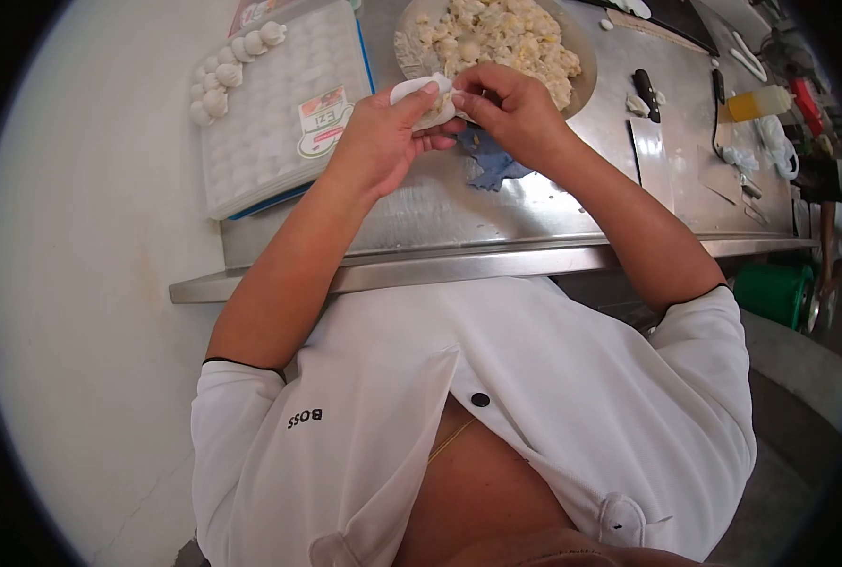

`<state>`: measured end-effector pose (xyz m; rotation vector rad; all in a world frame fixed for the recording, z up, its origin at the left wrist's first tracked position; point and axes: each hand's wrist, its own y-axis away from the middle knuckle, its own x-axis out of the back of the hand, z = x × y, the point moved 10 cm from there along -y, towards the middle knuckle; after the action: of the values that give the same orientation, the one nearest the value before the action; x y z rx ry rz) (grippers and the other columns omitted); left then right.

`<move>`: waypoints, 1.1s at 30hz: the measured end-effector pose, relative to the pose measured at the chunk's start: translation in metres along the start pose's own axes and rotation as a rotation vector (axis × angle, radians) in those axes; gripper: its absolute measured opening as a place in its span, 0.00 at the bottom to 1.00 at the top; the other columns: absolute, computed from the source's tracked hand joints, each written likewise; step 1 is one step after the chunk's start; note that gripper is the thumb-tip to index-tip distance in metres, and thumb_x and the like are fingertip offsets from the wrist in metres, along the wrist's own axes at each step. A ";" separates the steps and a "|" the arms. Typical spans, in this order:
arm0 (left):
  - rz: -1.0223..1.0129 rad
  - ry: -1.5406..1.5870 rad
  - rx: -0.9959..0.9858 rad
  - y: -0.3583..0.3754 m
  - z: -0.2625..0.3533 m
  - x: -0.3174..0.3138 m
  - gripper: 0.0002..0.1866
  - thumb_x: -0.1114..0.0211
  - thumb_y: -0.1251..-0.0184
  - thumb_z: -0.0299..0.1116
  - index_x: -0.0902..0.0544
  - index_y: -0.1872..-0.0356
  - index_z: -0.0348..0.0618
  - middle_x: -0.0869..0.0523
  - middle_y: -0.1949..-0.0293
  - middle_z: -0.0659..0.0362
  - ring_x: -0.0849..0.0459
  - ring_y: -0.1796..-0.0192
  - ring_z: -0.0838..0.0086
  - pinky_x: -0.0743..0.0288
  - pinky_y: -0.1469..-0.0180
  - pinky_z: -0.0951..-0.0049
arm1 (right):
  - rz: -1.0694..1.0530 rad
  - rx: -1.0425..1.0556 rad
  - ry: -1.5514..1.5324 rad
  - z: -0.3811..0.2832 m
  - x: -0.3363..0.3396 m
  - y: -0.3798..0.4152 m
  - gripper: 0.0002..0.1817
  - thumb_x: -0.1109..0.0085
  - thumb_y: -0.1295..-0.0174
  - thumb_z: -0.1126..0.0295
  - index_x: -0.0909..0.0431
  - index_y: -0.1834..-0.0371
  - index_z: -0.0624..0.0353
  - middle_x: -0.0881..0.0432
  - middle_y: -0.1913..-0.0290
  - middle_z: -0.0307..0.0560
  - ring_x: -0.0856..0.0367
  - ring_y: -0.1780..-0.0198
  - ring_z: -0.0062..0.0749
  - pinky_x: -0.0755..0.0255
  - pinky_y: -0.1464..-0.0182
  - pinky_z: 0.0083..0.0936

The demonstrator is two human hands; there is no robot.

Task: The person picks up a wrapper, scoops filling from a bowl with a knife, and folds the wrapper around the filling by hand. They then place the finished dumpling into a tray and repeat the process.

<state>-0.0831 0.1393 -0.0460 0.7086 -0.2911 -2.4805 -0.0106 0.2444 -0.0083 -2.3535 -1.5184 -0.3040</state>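
A white dumpling (pixel 437 111) with pale filling showing is held up between my two hands. My left hand (pixel 390 132) is closed around its left side, the thumb lying on the dough. The fingers of my right hand (pixel 515 109) pinch the dough's right edge. Just behind my hands stands a wide metal bowl (pixel 586 71) full of chunky cream-coloured filling (pixel 510 42). To the left lies a lidded tray (pixel 251 156), and several finished dumplings (pixel 237 71) sit in rows along its far left edge.
A crumpled blue cloth (pixel 492 161) lies on the steel table (pixel 411 217) below my hands. At right are a black-handled knife (pixel 646 94), a bottle of yellow liquid (pixel 759 104) and a white plastic bag (pixel 777 146). A white wall (pixel 90 236) borders the left side. A green bin (pixel 770 293) stands at right.
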 end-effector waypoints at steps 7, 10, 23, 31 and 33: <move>-0.011 -0.005 0.010 0.001 0.001 0.001 0.17 0.43 0.25 0.35 0.25 0.44 0.32 0.16 0.53 0.50 0.13 0.56 0.60 0.18 0.58 0.68 | -0.044 -0.121 -0.125 0.009 -0.002 0.001 0.09 0.38 0.37 0.68 0.18 0.60 0.63 0.19 0.71 0.43 0.23 0.68 0.24 0.28 0.63 0.24; 0.016 -0.004 -0.028 0.001 0.004 0.001 0.17 0.44 0.25 0.34 0.25 0.44 0.32 0.16 0.53 0.49 0.13 0.57 0.60 0.17 0.58 0.68 | -0.069 -0.118 -0.024 0.006 -0.002 0.000 0.10 0.39 0.37 0.68 0.19 0.60 0.65 0.19 0.71 0.43 0.23 0.67 0.25 0.28 0.62 0.25; 0.059 -0.121 -0.001 0.005 0.004 0.001 0.16 0.44 0.25 0.34 0.24 0.47 0.31 0.15 0.55 0.49 0.12 0.59 0.62 0.16 0.60 0.70 | -0.065 -0.155 -0.013 0.006 -0.005 0.003 0.10 0.40 0.37 0.68 0.19 0.62 0.66 0.19 0.71 0.47 0.22 0.68 0.29 0.28 0.62 0.28; 0.064 -0.245 0.026 0.007 0.003 -0.002 0.15 0.44 0.25 0.35 0.23 0.49 0.32 0.16 0.55 0.49 0.11 0.60 0.61 0.17 0.61 0.72 | -0.035 -0.041 0.122 0.002 -0.005 0.004 0.11 0.40 0.38 0.67 0.19 0.61 0.65 0.18 0.67 0.49 0.20 0.67 0.31 0.27 0.62 0.30; 0.042 -0.232 0.036 0.007 0.002 -0.003 0.15 0.43 0.25 0.35 0.24 0.49 0.32 0.16 0.55 0.49 0.11 0.60 0.61 0.17 0.61 0.71 | -0.049 -0.029 0.067 0.009 -0.007 0.002 0.11 0.41 0.38 0.67 0.19 0.60 0.65 0.18 0.67 0.49 0.20 0.67 0.30 0.27 0.62 0.29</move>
<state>-0.0789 0.1350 -0.0405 0.4227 -0.4321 -2.5242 -0.0114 0.2405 -0.0194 -2.3067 -1.5518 -0.4146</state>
